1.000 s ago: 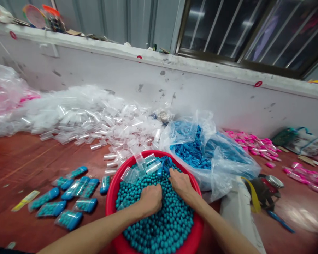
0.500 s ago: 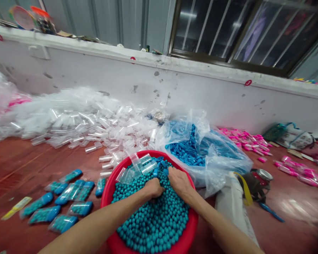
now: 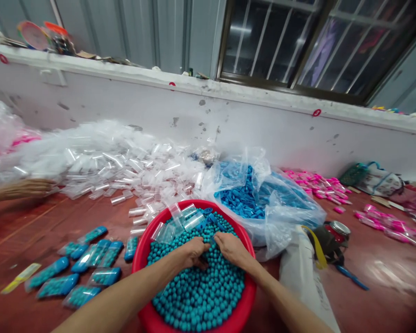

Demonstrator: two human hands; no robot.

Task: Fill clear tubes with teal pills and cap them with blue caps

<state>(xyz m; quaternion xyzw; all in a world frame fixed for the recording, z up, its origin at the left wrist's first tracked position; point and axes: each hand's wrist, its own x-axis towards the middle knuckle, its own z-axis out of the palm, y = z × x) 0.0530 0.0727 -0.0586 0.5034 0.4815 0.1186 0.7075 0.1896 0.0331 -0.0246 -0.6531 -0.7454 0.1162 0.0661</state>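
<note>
A red tub (image 3: 244,305) full of teal beads (image 3: 197,300) stands before me. Over the beads, my left hand (image 3: 195,253) is curled, its fingertips among them; what it grips, if anything, is hidden. Close on its right, my right hand (image 3: 231,249) pinches a small blue cap (image 3: 213,240), partly covered by the fingers. Several clear plastic sleeves (image 3: 194,221) lie on the beads at the tub's far left, beside loose blue caps (image 3: 208,218).
Filled bead packs (image 3: 57,286) lie left on the red floor. Clear sleeves (image 3: 125,159) are heaped along the wall; another person's hand (image 3: 29,187) reaches toward them. Behind the tub sits a bag of blue caps (image 3: 244,196). Pink pieces (image 3: 319,185) and a white sack (image 3: 301,273) are right.
My left hand has lifted a little from the beads and its fingers have loosened. My right hand has shifted slightly down and left. Another person's hand has entered at the left.
</note>
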